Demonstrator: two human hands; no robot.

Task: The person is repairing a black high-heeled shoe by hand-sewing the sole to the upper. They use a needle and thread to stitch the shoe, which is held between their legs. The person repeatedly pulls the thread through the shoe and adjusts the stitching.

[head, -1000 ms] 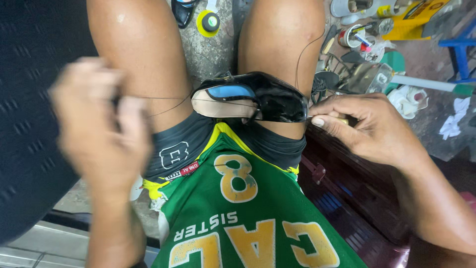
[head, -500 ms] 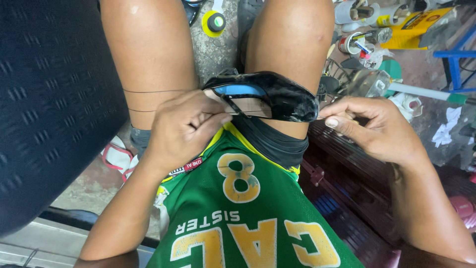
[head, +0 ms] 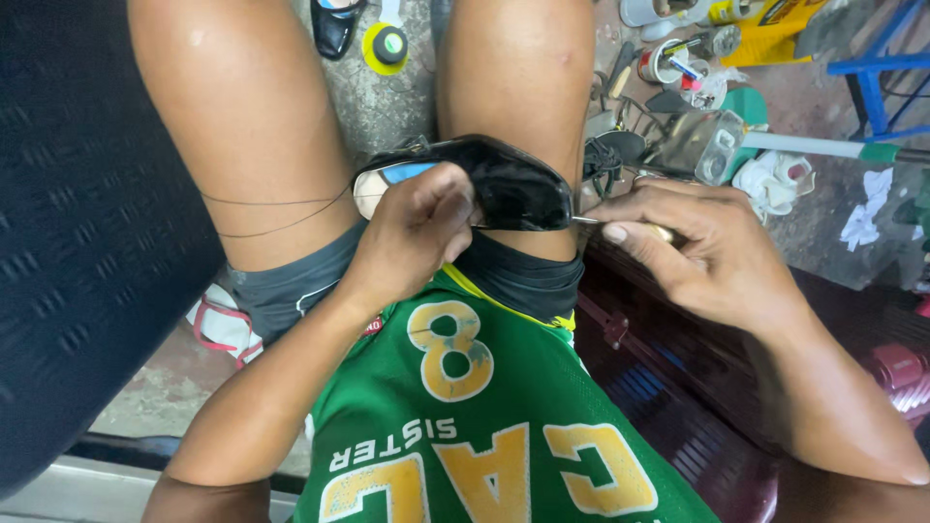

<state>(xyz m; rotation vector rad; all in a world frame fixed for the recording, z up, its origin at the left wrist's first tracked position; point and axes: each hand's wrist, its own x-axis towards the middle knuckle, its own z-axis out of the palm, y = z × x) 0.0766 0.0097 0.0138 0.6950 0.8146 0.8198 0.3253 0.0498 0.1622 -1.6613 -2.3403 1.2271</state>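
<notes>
Here a glossy black shoe (head: 504,184) lies across the person's right thigh, just above the hem of the dark shorts (head: 291,286), its pale insole and blue lining showing at the left end. The left hand (head: 417,232) is curled tight around the shoe's near edge, fingers tucked into the opening and knuckles toward the camera. The right hand (head: 697,242) sits just right of the shoe's toe, closed in a pinch on a thin metal needle (head: 586,220) whose tip meets the shoe's right end; a small yellowish handle shows between the fingers. Two fine dark threads (head: 276,215) run from the shoe leftward across the left thigh. Nearer the camera a green jersey (head: 465,426) with yellow print covers the lap. On the far concrete floor (head: 387,107) between the knees stand a round yellow spool (head: 386,45) and another black shoe (head: 334,21). To the far right the floor is cluttered with tools, a tin can (head: 664,60), a white cloth (head: 775,179), a yellow container (head: 775,24) and a blue frame (head: 886,58). A dark ribbed mat (head: 87,242) fills the left side, and a dark red wooden box (head: 678,387) sits under the right forearm.
</notes>
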